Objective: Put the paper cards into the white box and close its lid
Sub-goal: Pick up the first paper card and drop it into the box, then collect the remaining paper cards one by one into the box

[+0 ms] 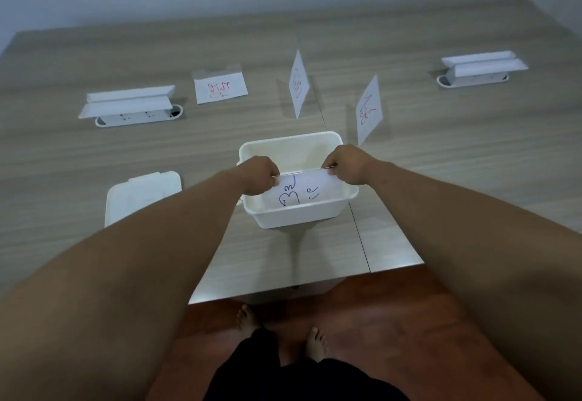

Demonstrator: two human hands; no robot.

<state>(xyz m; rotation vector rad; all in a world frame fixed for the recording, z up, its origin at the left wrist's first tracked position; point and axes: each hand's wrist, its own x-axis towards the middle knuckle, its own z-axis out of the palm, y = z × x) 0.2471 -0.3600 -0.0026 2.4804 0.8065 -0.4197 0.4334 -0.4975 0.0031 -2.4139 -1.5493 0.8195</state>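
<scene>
An open white box stands on the wooden table in front of me. My left hand and my right hand both pinch the top edge of a paper card with blue writing, which hangs down inside the box. The box's white lid lies flat on the table to the left. Three more folded cards with red writing stand behind the box: one at the left, one in the middle and one at the right.
Two open white cable-port flaps sit in the table, one at the far left and one at the far right. The table's near edge runs just in front of my bare feet on a red-brown floor.
</scene>
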